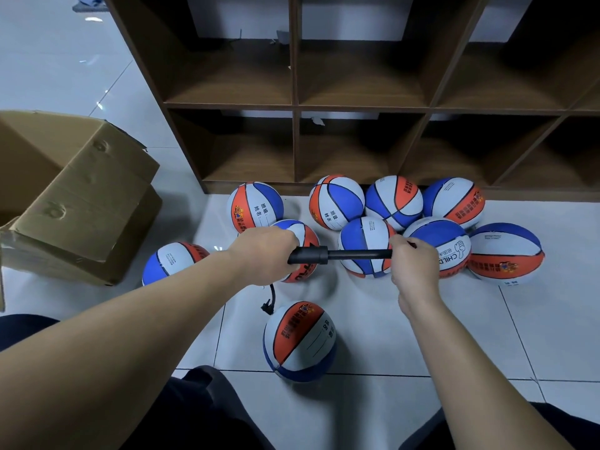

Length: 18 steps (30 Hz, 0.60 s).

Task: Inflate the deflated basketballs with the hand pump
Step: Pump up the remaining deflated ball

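I had the black hand pump [337,255] held level above the floor, between both hands. My left hand [264,253] was wrapped round the thick barrel end, fingers curled tight about it. My right hand [414,266] gripped the far end of the thin rod, fingers closed on the handle, which the hand mostly hid. The rod stood drawn out from the barrel.

From under my left hand a short black hose [269,298] hung down, its tip reaching the top of the nearest basketball [300,341], an orange, white and blue one lying on the tiled floor [406,339] just in front of my knees. I could not tell whether the needle sat in the valve.

Beyond the pump a cluster of matching balls [394,203] lay against the foot of the brown wooden cubby shelf [295,105], several touching one another. One more ball [173,261] lay apart on the left, partly behind my left forearm, near an open cardboard box [81,203].
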### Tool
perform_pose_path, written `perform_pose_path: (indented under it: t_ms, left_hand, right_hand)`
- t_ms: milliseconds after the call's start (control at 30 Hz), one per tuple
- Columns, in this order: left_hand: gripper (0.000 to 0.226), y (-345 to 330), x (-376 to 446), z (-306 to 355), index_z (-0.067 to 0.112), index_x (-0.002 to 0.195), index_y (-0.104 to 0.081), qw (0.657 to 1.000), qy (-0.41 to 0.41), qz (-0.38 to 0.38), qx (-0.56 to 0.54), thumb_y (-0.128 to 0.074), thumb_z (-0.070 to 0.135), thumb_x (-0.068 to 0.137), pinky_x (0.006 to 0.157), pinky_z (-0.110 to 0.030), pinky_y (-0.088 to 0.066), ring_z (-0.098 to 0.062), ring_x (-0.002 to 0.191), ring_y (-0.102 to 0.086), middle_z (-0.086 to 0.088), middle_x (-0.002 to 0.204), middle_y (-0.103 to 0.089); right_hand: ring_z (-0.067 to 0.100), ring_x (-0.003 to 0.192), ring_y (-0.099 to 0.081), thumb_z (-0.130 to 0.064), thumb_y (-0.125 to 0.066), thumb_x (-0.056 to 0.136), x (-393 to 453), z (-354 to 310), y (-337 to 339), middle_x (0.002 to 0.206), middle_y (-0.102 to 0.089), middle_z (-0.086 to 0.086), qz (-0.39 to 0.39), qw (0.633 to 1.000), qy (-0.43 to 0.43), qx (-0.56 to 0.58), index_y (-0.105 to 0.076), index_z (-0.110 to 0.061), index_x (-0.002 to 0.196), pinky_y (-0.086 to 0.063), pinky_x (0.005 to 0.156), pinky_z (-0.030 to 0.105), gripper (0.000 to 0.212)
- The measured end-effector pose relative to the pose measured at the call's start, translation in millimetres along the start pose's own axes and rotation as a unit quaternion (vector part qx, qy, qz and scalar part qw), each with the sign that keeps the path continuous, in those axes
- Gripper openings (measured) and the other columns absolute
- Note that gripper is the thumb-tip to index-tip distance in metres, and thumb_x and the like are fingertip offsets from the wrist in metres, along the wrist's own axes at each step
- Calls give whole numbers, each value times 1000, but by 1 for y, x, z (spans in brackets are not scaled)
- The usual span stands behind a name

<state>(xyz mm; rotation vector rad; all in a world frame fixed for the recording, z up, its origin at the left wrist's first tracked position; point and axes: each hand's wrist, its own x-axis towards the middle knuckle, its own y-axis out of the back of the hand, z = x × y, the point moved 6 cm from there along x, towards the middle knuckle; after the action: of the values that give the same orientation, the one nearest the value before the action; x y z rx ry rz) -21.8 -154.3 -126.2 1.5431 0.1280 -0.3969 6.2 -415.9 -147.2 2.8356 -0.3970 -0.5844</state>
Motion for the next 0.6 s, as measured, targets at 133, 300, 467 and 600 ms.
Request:
perform_pose_path:
  t_ms: [133, 300, 467, 600]
  left_hand:
    - [12, -1, -2, 3, 28, 91, -51, 1000, 0, 11, 15, -60, 31, 99, 57, -34, -45, -14, 64, -50, 2, 76, -55]
    - [11, -1, -4, 5, 29, 91, -54, 1000, -4, 6, 14, -59, 32, 101, 55, -31, -39, -14, 63, -50, 4, 74, -55]
    - [8, 3, -6, 8, 27, 91, -57, 1000, -2, 10, 5, -58, 29, 99, 55, -30, -39, -15, 63, -52, 3, 74, -57]
    - [11, 6, -7, 17, 26, 91, -58, 1000, -12, 18, -10, -57, 33, 100, 55, -30, -37, -14, 62, -50, 4, 72, -55]
  right_hand:
    - [20, 57, -35, -18, -57, 92, -16, 6, -12, 53, -38, -7, 49, 998, 42, -16, -39, -16, 65, -34, 57, 34, 33]
    - [22, 59, -37, -19, -54, 93, -25, 9, -34, 55, -39, -7, 9, 997, 56, -46, -40, -16, 68, -33, 57, 36, 29]
    - [20, 62, -36, -20, -53, 102, -38, 2, -54, 60, -39, -6, -68, 992, 87, -54, -39, -15, 73, -34, 61, 35, 33]
    - [19, 64, -40, -24, -50, 106, -49, -3, -64, 67, -44, -3, -106, 985, 112, -78, -43, -15, 76, -35, 62, 36, 32]
